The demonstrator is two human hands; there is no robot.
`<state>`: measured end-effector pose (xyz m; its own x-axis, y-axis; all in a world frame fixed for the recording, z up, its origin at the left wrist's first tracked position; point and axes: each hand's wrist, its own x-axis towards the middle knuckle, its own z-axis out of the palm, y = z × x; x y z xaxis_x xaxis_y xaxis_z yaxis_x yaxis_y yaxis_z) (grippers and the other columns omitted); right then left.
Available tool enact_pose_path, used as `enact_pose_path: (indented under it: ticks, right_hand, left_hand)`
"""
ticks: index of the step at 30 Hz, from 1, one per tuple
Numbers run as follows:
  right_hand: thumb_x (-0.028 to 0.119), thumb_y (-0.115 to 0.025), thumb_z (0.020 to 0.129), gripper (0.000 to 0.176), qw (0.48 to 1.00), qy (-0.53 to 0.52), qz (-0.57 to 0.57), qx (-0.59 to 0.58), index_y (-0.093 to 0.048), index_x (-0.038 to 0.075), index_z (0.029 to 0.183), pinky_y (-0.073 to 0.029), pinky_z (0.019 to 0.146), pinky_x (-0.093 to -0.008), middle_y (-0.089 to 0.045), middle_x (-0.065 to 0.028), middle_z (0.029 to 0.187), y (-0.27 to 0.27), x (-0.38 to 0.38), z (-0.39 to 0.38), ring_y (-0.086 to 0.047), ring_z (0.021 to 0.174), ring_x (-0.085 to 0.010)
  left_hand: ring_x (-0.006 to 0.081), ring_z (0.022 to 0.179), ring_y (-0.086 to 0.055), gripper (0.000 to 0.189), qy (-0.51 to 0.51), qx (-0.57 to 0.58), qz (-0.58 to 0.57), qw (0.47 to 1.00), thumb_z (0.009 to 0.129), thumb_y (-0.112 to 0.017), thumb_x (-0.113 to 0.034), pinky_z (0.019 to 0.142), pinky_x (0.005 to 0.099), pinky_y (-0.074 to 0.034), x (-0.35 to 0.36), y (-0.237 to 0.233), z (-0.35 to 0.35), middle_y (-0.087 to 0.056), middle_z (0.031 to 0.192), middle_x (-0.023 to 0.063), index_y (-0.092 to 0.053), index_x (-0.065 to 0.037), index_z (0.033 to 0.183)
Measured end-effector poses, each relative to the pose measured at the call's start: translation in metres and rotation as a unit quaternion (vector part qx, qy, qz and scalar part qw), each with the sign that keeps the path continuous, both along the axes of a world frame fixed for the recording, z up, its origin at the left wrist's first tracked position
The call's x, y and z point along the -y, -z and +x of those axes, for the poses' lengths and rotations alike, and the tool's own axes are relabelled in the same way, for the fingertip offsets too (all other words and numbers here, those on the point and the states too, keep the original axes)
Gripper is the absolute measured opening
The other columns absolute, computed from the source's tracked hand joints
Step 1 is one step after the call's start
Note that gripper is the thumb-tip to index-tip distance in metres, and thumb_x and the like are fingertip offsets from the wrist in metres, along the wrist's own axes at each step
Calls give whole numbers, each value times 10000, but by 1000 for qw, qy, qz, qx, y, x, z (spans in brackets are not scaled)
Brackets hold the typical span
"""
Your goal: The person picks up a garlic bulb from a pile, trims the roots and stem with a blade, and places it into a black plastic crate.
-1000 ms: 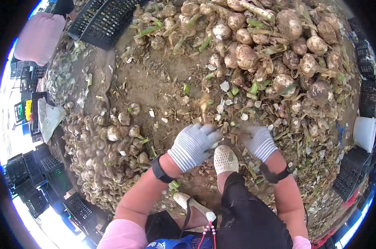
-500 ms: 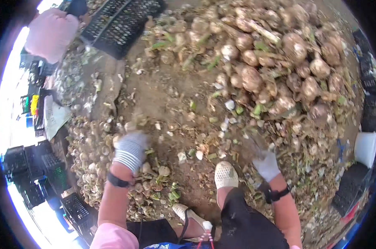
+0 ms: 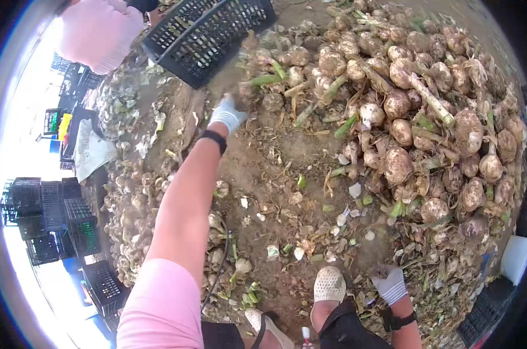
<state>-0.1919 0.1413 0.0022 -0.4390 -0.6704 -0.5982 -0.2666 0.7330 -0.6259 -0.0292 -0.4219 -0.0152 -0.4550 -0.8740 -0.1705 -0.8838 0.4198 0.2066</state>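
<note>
My left hand (image 3: 228,114), in a striped white glove, stretches forward with its fingers apart and nothing visible in them. It is close to muddy garlic bulbs (image 3: 273,102) at the near-left edge of a large heap, just below a black crate. My right hand (image 3: 391,285), also gloved, is low beside my foot, above scattered peelings. Its fingers look curled, but blur around the tips hides what they hold. The big heap of garlic (image 3: 398,104) has long stalks and soil on the bulbs. Smaller garlic bulbs (image 3: 138,232) with short-cut stems lie at the left.
A black slatted crate (image 3: 208,41) stands at the top. Next to it is another person in a pink top (image 3: 97,32). Stacked crates (image 3: 51,203) line the left side. A white container (image 3: 516,259) is at the right edge. My shoes (image 3: 329,285) rest among the trimmings.
My left hand has moved from above the small bulbs forward to the heap's edge near the crate. My right hand appears lower in view. The camera view has shifted.
</note>
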Motion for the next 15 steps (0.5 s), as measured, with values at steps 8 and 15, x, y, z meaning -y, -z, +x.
enact_pose_path:
  ticks: [8,15]
  right_hand:
    - [169,-672,711,219,1000,3,1,-16,-671,-16,827,-521,673,-355,-663,-208,774,-10,6,-3,-664,756,-322]
    - [170,-671,753,154,994,-29,-93,-40,-688,46,843,-512,634,-342,-671,-157,772,-19,50,-2,-657,680,-274]
  left_hand:
    - [354,986,-605,565,63,-50,75,994,633,-766,-368,829,369,-500,-55,-10,-7,-621,1037,229,-585,-7,1028]
    - [247,1057,-591,734,-12,-380,191,905,670,-763,-227,915,308,-475,-194,31,22,-618,1142,151,-451,-50,1311]
